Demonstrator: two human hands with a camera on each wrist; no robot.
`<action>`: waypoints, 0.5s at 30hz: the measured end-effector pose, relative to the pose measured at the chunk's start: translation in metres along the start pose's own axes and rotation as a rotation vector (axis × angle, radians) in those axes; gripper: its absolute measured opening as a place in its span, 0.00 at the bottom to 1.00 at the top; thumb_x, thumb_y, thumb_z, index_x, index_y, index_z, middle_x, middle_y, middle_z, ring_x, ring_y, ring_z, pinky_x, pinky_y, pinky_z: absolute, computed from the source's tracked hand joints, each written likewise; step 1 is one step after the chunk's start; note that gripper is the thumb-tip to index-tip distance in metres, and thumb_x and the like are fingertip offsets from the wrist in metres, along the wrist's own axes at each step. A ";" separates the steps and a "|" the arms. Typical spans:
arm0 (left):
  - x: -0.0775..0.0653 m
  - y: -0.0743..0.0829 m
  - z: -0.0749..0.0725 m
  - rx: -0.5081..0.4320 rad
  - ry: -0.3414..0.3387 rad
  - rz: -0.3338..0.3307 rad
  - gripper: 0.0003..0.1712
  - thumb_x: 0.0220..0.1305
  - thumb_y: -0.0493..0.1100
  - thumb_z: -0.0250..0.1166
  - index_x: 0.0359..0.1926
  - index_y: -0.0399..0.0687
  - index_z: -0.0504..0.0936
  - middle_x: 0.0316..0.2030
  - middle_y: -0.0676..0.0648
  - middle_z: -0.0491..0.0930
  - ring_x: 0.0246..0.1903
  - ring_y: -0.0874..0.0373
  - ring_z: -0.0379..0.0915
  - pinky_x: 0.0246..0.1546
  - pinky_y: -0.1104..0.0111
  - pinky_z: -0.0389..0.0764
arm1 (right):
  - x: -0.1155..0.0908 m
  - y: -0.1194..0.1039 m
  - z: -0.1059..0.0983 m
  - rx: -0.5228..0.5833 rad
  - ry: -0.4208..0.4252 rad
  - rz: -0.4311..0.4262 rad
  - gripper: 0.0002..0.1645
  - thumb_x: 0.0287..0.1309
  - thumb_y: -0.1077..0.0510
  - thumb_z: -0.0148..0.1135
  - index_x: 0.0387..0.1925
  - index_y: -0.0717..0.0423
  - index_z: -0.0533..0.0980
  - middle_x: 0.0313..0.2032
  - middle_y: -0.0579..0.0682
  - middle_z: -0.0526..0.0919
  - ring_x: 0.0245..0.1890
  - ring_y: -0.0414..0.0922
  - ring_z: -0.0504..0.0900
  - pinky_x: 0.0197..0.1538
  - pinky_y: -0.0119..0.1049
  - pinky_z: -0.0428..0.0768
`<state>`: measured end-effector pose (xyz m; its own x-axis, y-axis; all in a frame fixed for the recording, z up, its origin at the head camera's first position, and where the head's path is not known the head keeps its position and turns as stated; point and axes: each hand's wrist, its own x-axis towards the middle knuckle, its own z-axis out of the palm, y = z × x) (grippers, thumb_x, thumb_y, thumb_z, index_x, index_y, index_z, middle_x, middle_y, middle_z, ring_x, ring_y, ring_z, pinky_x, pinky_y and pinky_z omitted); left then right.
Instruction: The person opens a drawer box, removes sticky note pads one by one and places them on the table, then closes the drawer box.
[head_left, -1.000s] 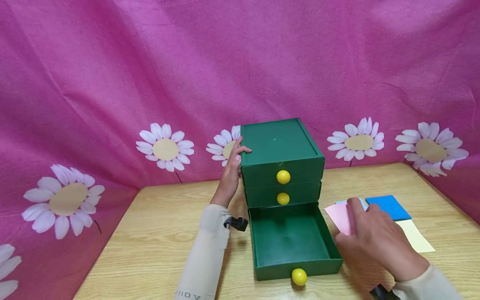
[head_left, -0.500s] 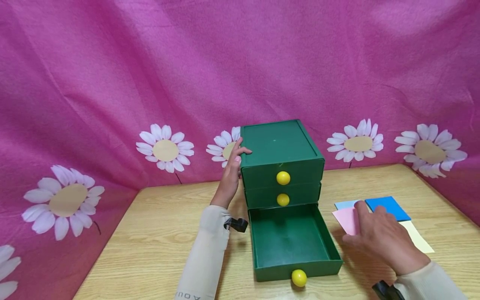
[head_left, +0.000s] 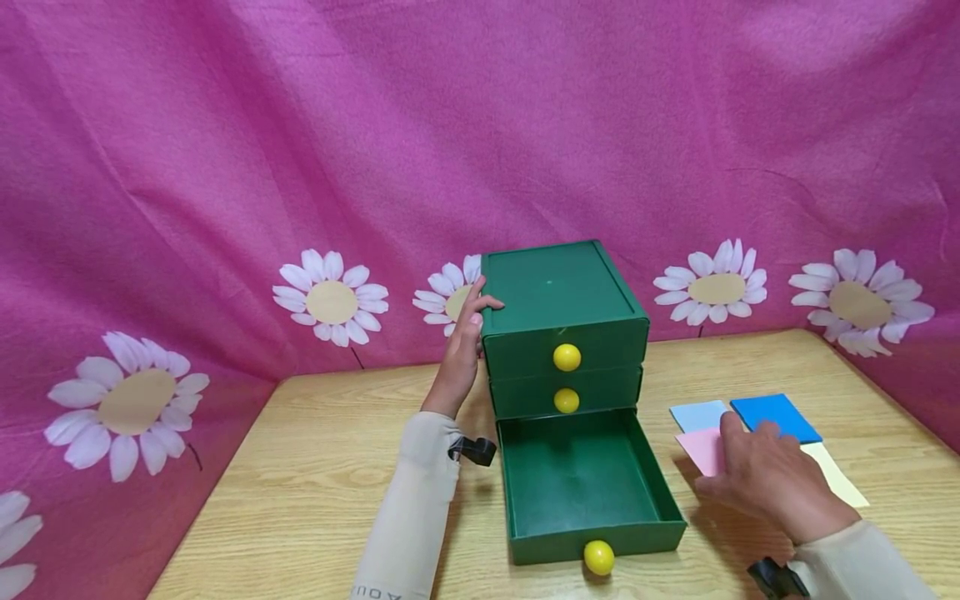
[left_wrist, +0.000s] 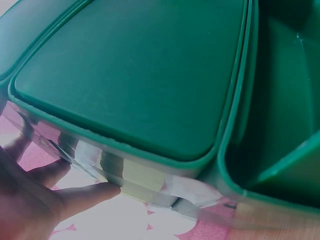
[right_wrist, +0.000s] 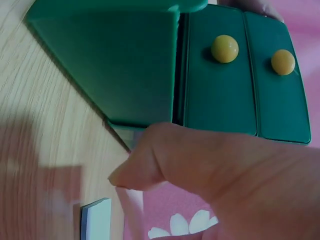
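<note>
A green drawer unit with yellow knobs stands on the wooden table; its bottom drawer is pulled out and nothing lies in it. My left hand rests against the unit's left side, fingers extended, with a fingertip over the top edge. In the left wrist view, its fingers lie along the side wall. Right of the drawer, my right hand pinches a pink paper note between thumb and fingers. The thumb meets the note's edge in the right wrist view.
Beside the right hand lie a light blue note pad, a blue square and a pale yellow note, partly covered by the hand. A pink cloth with white flowers hangs behind the table.
My right hand has moved slightly right with the pink note, away from the drawer, uncovering more of the light blue pad. The left hand and drawer unit have not moved.
</note>
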<state>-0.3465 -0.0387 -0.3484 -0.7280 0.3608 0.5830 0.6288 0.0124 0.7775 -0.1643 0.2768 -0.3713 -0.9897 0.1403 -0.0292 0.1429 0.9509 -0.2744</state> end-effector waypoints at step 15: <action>0.000 -0.001 0.000 0.003 0.005 -0.022 0.26 0.72 0.60 0.36 0.58 0.55 0.69 0.75 0.61 0.45 0.33 0.56 0.60 0.24 0.64 0.63 | 0.003 0.011 0.006 -0.018 -0.053 -0.022 0.42 0.34 0.44 0.76 0.41 0.67 0.63 0.23 0.58 0.68 0.22 0.51 0.70 0.22 0.43 0.72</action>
<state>-0.3469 -0.0388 -0.3487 -0.7431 0.3560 0.5665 0.6130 0.0228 0.7897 -0.1654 0.2861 -0.3797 -0.9916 0.1054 -0.0744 0.1212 0.9585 -0.2580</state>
